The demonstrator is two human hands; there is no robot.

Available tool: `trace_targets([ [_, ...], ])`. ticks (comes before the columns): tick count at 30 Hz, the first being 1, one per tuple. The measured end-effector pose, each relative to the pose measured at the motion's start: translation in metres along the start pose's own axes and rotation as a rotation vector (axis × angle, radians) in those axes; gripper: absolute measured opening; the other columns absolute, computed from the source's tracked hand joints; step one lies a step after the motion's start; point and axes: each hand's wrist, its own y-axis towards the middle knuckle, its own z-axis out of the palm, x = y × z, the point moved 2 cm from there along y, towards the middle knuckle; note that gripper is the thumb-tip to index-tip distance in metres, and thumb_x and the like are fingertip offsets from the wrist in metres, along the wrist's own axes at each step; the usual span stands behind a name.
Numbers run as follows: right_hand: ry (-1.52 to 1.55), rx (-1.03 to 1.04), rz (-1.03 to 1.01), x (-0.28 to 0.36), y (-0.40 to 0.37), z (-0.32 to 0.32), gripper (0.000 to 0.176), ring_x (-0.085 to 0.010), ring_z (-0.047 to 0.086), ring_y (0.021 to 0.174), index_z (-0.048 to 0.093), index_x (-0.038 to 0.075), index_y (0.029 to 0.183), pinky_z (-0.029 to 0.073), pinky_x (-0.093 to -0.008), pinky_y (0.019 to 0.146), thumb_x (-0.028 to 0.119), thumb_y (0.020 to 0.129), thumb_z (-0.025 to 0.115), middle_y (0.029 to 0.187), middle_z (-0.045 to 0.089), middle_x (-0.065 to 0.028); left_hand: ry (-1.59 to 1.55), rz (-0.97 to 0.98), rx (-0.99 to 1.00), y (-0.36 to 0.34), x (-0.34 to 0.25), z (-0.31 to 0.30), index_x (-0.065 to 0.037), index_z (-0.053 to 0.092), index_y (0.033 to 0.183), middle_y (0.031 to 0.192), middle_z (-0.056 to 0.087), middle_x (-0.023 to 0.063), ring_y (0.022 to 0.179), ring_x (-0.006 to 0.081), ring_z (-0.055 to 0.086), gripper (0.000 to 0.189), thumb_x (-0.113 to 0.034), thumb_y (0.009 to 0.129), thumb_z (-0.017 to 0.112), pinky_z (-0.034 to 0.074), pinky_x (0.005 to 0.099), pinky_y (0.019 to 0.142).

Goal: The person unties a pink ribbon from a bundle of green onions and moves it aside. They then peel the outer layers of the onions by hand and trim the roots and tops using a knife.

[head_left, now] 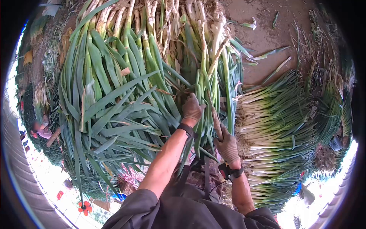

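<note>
Fingers (196,104) curled round leeks (207,72), left hand (191,110), right hand (227,145) (gloved)

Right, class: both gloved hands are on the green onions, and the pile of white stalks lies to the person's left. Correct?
No. In the head view the pile of white stalks lies to the person's right; the gloved left hand and right hand are on the green onions.

Left hand (191,108): fingertips buried among leaves of the leek pile (126,87), grip indeterminable; pile's root ends cut off at 12 o'clock. Right hand (227,147): palm hidden, closed around a stalk (216,118). Stacked leeks (278,126) vanish into the dark rim at 3 o'clock. Pink shape (41,130), 9 o'clock: too small to identify.
</note>
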Motion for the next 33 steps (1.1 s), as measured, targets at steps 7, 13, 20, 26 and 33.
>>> trace_targets([
  [7,-0.084,-0.049,-0.054,0.006,0.042,0.015,0.053,-0.05,0.065,0.088,0.055,0.008,0.136,0.053,-0.055,0.076,0.015,0.084,0.065,0.095,0.068,-0.0305,-0.265,-0.055,0.004,0.004,0.006,-0.021,0.001,0.05,0.11,0.101,0.068,0.0297,0.098,0.0471,0.067,0.053,-0.015,0.071,0.08,0.054,0.0512,0.087],
  [13,-0.131,-0.092,-0.047,0.005,0.07,0.021,0.055,-0.05,0.065,0.089,0.055,0.006,0.136,0.052,-0.0564,0.078,0.011,0.082,0.064,0.096,0.068,-0.0302,-0.302,-0.048,0.017,-0.009,0.005,-0.03,0.0,0.05,0.113,0.1,0.07,0.029,0.098,0.0466,0.068,0.057,-0.022,0.071,0.081,0.054,0.0505,0.085],
  [20,-0.206,-0.169,-0.122,0.014,0.105,0.019,0.055,-0.0503,0.065,0.089,0.055,0.006,0.135,0.053,-0.0565,0.078,0.012,0.081,0.064,0.095,0.068,-0.0302,-0.292,-0.013,0.028,-0.013,0.003,-0.031,0.001,0.05,0.118,0.102,0.071,0.0287,0.099,0.0468,0.068,0.065,-0.029,0.072,0.086,0.055,0.0504,0.086],
  [26,-0.228,-0.214,-0.145,0.026,0.164,0.014,0.052,-0.049,0.068,0.085,0.055,0.007,0.133,0.054,-0.0582,0.078,0.017,0.083,0.062,0.091,0.07,-0.0293,-0.329,0.022,0.036,-0.019,-0.002,-0.042,0.001,0.047,0.117,0.102,0.069,0.0309,0.099,0.049,0.066,0.061,-0.022,0.074,0.083,0.054,0.0534,0.087],
  [33,-0.244,-0.237,-0.117,0.042,0.225,0.001,0.048,-0.0483,0.068,0.089,0.056,0.007,0.128,0.054,-0.057,0.081,0.016,0.082,0.062,0.093,0.071,-0.0286,-0.313,0.023,0.037,-0.023,-0.003,-0.045,0.002,0.047,0.123,0.102,0.069,0.0302,0.099,0.0478,0.067,0.068,-0.027,0.072,0.082,0.054,0.0516,0.087],
])
